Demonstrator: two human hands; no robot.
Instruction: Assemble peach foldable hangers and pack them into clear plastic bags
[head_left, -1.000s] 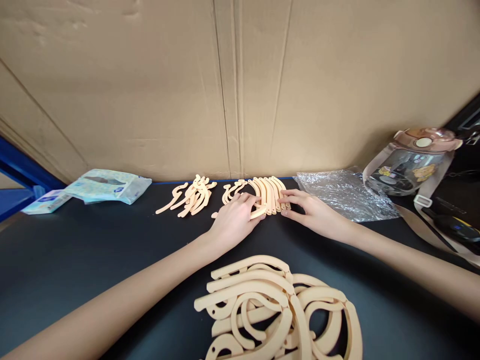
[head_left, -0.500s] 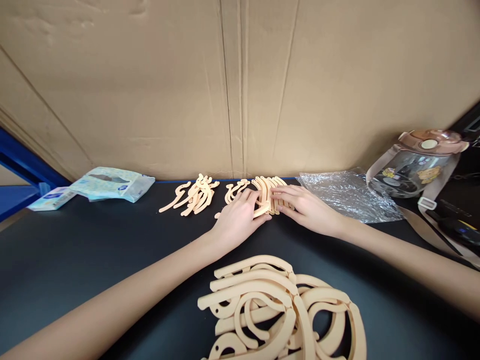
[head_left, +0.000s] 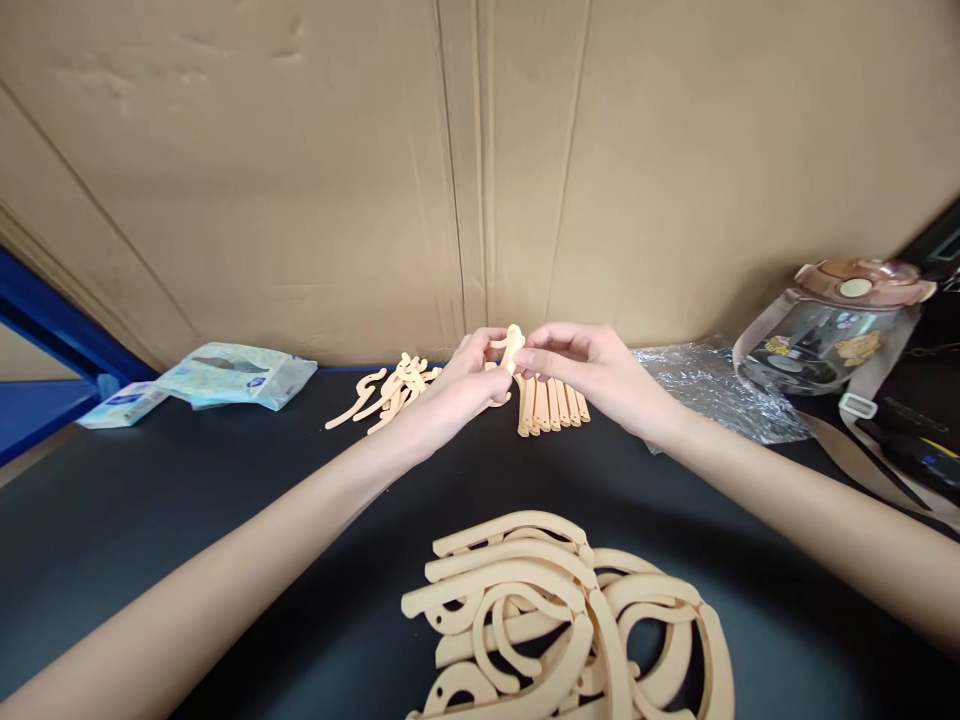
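Both hands are raised together over the back of the black table. My left hand (head_left: 474,375) is closed round a beige plastic hanger part (head_left: 513,345), whose tip sticks up from the fingers. My right hand (head_left: 592,365) pinches the same part, with thumb and fingertips at its upper end. Below the hands stands a row of similar hanger arms (head_left: 553,405), side by side. To the left lies a loose heap of hanger hooks (head_left: 401,385). Nearer to me is a pile of assembled folding hangers (head_left: 525,570), overlapping one another. Part of the small pieces behind my left hand is hidden.
Crumpled clear plastic wrap (head_left: 720,390) lies right of the hands, beside a strapped clear water bottle (head_left: 847,340). A tissue packet (head_left: 232,372) sits at the back left near a blue frame (head_left: 56,350). A cardboard wall (head_left: 337,180) closes off the back.
Both hands have lifted from the pieces on the table, now holding one hanger part between them. The row of hanger arms is more exposed.
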